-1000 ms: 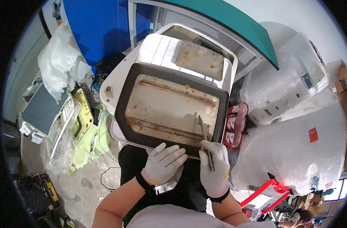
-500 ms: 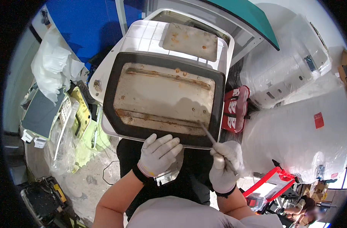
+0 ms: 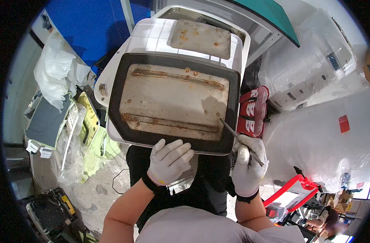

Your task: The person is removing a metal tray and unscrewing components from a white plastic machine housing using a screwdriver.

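Observation:
A white panel (image 3: 114, 131) lies in front of me, its black foam seal (image 3: 116, 87) framing a metal plate (image 3: 172, 97) with rust along two long ribs. My left hand (image 3: 171, 161), in a white glove, rests at the panel's near edge. Its fingers are stretched out over the black seal and hold nothing. In my gloved right hand (image 3: 249, 165) is a slim, tapered grey metal tool (image 3: 230, 129), gripped between thumb and fingers. The tip lies over the plate's right side, close to a small rivet-like spot; whether it touches cannot be made out.
Another rust-spotted plate (image 3: 201, 38) lies on the white surface beyond. A red bag (image 3: 251, 111) and plastic-wrapped panels (image 3: 318, 137) stand at right. Stacked yellow and grey parts (image 3: 49, 121) and white foam sheets (image 3: 57, 69) are at left. Another person (image 3: 324, 222) is at far lower right.
My right hand has moved a little right and up. The tool's tip has shifted from the near rib to higher up the plate's right side. My left hand stays at the near edge.

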`<move>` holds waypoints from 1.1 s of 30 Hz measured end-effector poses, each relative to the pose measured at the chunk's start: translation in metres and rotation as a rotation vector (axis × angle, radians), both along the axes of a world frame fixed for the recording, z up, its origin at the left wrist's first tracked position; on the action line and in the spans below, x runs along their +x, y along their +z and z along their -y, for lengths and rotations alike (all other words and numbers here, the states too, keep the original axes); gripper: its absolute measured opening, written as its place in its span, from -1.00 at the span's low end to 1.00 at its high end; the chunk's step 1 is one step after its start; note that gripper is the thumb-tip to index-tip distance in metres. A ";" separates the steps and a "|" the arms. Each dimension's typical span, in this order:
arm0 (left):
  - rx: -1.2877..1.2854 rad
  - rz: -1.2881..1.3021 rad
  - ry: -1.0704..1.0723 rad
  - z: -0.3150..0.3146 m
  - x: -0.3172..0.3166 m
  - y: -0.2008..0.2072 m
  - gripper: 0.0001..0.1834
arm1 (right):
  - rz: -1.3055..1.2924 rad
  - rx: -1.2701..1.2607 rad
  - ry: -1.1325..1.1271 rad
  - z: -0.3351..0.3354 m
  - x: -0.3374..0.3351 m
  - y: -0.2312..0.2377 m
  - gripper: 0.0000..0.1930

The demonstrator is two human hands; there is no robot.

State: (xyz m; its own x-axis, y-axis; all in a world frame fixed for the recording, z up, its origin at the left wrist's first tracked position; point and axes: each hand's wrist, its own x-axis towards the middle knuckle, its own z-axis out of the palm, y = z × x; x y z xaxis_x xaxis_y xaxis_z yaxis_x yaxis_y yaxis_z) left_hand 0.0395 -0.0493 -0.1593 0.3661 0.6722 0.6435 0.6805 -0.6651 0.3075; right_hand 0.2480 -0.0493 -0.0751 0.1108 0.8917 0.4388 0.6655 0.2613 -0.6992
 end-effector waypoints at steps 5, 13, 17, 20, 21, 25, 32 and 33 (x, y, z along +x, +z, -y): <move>0.015 0.008 0.018 0.000 0.001 0.000 -0.69 | -0.046 -0.040 -0.019 -0.003 0.001 0.000 -0.82; 0.044 -0.021 0.025 -0.003 0.000 -0.001 -0.68 | -0.021 -0.045 0.011 -0.006 0.001 0.002 -0.82; 0.078 -0.043 0.036 -0.004 0.000 0.000 -0.61 | -0.042 -0.061 0.013 -0.006 -0.001 0.004 -0.83; 0.046 -0.002 0.033 -0.002 0.000 0.001 -0.61 | -0.041 -0.001 0.039 -0.001 -0.002 0.007 -0.86; 0.045 -0.003 0.035 -0.002 0.001 0.001 -0.61 | -0.041 -0.002 0.041 0.002 -0.002 0.008 -0.86; 0.035 -0.014 0.026 -0.002 0.000 0.000 -0.59 | -0.081 -0.008 0.114 0.012 -0.003 0.010 -0.89; -0.006 0.021 0.015 0.000 0.000 0.001 -0.71 | -0.030 -0.038 0.145 0.010 -0.011 0.011 -0.89; -0.008 0.021 0.018 -0.001 0.000 0.001 -0.71 | -0.027 -0.060 0.129 0.009 -0.012 0.012 -0.89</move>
State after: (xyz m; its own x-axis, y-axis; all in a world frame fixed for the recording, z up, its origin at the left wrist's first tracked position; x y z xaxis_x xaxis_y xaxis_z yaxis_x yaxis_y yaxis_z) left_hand 0.0394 -0.0487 -0.1588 0.3399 0.6838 0.6457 0.6858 -0.6500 0.3274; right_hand 0.2365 -0.0580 -0.0629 0.0045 0.9238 0.3829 0.6096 0.3010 -0.7333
